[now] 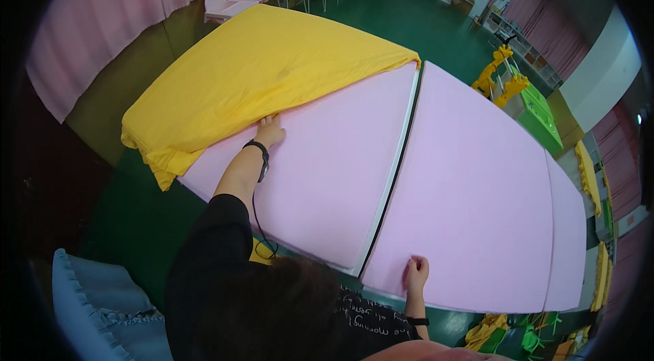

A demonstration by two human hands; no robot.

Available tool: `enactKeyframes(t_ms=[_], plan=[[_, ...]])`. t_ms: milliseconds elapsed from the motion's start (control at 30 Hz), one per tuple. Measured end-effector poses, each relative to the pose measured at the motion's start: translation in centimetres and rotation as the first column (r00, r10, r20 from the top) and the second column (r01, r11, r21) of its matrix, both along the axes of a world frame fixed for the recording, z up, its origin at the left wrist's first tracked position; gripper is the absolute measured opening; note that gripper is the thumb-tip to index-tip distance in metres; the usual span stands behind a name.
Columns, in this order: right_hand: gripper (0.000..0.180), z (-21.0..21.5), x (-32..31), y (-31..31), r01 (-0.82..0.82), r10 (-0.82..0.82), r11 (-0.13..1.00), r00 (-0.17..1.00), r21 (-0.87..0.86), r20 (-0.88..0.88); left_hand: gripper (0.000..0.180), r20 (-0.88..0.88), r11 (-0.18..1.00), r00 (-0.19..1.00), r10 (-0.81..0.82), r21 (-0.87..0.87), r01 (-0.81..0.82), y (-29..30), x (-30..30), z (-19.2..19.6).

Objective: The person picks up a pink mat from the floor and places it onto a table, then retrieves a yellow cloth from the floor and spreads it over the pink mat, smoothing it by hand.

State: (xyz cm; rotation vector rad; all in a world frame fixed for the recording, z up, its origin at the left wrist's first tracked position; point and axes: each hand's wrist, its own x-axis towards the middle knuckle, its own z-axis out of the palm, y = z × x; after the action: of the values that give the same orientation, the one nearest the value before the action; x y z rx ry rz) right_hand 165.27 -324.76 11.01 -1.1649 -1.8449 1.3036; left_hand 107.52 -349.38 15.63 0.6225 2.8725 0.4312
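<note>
A yellow fitted sheet (266,54) covers the far left half of a pink mattress (327,170), its gathered corner hanging over the left end. My left hand (270,131) is stretched out to the near edge of this sheet, fingers bent and closed on the cloth. A bare second pink mattress (477,191) lies to the right, past a narrow dark gap with a white edge. Over its near edge is my right hand (417,272), fingers curled in and nothing visible in them. Black bands sit on both wrists, and a black cable hangs by my left forearm.
White high chairs (225,7) line the curtained wall at far left. A bright green plastic unit (538,116) with yellow parts stands at right. Light blue ruffled bedding (102,293) lies at lower left. Yellow cloth (487,332) and green chairs are at lower right; shelves stand far back.
</note>
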Motion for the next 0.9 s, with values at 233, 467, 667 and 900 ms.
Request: enactKeyframes(t_ms=[233,467,667,900], plan=[[0.007,0.9,-1.1,-0.8,0.033,-0.033,0.997,0.999,0.068,0.008,0.037,-0.112,0.991,0.992,0.061,0.125,-0.047,0.6,-5.7,-0.9],[0.005,2.2,-2.4,-0.9,0.065,-0.065,0.997,0.998,-0.033,-0.013,0.031,-0.305,0.938,0.94,0.155,0.344,-0.043,0.9,-7.4,-2.1],[0.005,0.9,-1.5,-0.2,0.046,-0.045,0.998,0.999,0.043,-0.022,0.03,0.01,0.923,0.997,0.077,0.377,-0.075,2.5,-2.1,-0.8],[0.004,2.6,-0.5,-0.2,-0.095,0.069,0.968,0.99,-0.23,-0.12,0.035,0.24,0.82,0.971,-0.015,0.558,-0.125,4.4,12.2,-1.9]])
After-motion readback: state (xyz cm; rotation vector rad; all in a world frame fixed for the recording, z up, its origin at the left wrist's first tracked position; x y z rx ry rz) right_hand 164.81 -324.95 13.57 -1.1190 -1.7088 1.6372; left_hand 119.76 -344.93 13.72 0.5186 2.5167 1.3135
